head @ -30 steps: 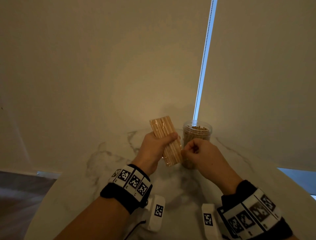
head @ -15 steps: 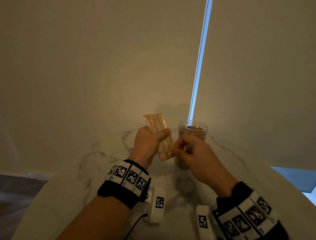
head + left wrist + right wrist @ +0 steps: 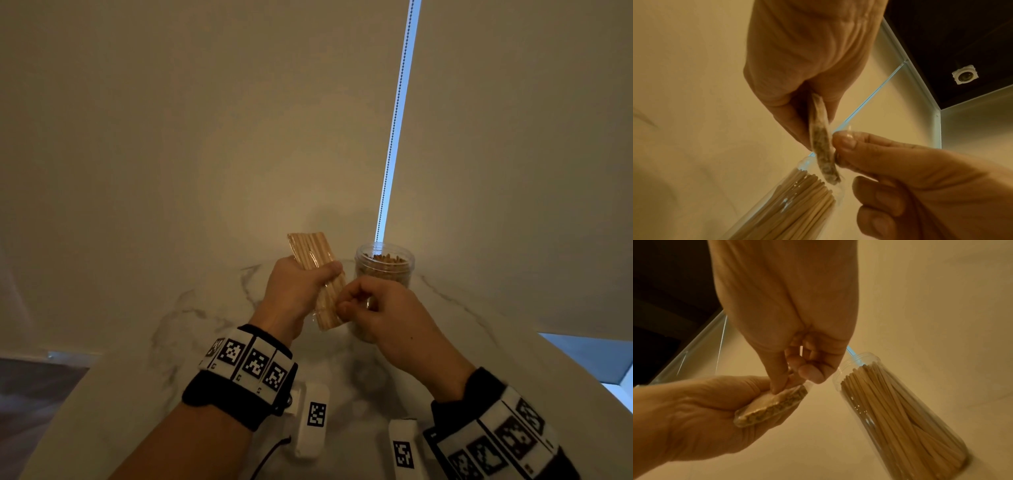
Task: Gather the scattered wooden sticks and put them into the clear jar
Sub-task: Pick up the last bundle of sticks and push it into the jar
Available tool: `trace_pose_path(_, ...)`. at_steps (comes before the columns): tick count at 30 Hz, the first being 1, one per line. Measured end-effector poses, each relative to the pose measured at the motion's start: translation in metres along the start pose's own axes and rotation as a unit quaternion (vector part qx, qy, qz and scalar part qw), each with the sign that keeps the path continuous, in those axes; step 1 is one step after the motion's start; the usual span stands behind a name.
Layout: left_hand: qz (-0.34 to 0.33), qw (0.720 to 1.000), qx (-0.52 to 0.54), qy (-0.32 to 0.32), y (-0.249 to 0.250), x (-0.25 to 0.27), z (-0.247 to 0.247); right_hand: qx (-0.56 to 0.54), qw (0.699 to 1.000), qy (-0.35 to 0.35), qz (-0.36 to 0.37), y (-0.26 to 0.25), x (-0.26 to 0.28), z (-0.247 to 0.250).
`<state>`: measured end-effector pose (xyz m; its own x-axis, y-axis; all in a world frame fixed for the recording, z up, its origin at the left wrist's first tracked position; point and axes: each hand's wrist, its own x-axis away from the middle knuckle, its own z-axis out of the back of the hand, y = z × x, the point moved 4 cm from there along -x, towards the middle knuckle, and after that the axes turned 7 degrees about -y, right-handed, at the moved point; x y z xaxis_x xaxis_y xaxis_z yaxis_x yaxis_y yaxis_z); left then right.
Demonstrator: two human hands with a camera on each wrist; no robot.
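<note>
My left hand (image 3: 301,291) grips a flat pack of wooden sticks (image 3: 313,253) wrapped in clear plastic, held above the marble table. The pack's near end (image 3: 768,408) faces the wrist cameras. My right hand (image 3: 370,308) pinches the plastic wrap at that near end (image 3: 824,152) with thumb and forefinger. The clear jar (image 3: 385,270) stands upright just behind my right hand, open at the top and packed with wooden sticks (image 3: 898,410). The jar (image 3: 797,203) shows its sticks in the left wrist view too.
The round white marble table (image 3: 191,335) ends close to a beige roller blind (image 3: 205,137). A bead chain (image 3: 394,130) hangs in a bright gap behind the jar. Marked white devices (image 3: 313,421) hang under both wrists.
The pack has tilted a little more upright in my left hand. My right hand has shifted from beside the pack to pinch its near end.
</note>
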<state>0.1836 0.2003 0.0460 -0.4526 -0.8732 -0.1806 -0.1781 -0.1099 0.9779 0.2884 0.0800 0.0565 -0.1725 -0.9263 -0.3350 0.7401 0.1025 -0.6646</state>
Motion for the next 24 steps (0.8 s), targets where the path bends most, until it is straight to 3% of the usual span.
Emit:
trace_pose_path(4, 0.012, 1.0, 0.004, 0.009, 0.001, 0.0, 0.003, -0.02, 0.998, -0.063, 0.024, -0.008, 0.004, 0.0)
trace_pose_path(12, 0.002, 1.0, 0.022, -0.008, 0.006, 0.005, -0.009, -0.004, 1.0, -0.015, -0.004, -0.01, 0.004, -0.002)
trace_pose_path(18, -0.006, 1.0, 0.022, 0.02, 0.006, 0.004, -0.006, -0.016, 0.995, -0.09, 0.031, -0.017, 0.006, 0.004)
trace_pose_path(20, -0.005, 0.998, 0.059, 0.035, 0.008, 0.004, -0.001, 0.022, 0.99, -0.133, 0.039, -0.018, 0.008, 0.0)
trace_pose_path(24, 0.045, 0.981, 0.18, 0.048, 0.007, 0.001, 0.01, 0.043, 0.991, -0.125, 0.032, -0.018, 0.011, 0.001)
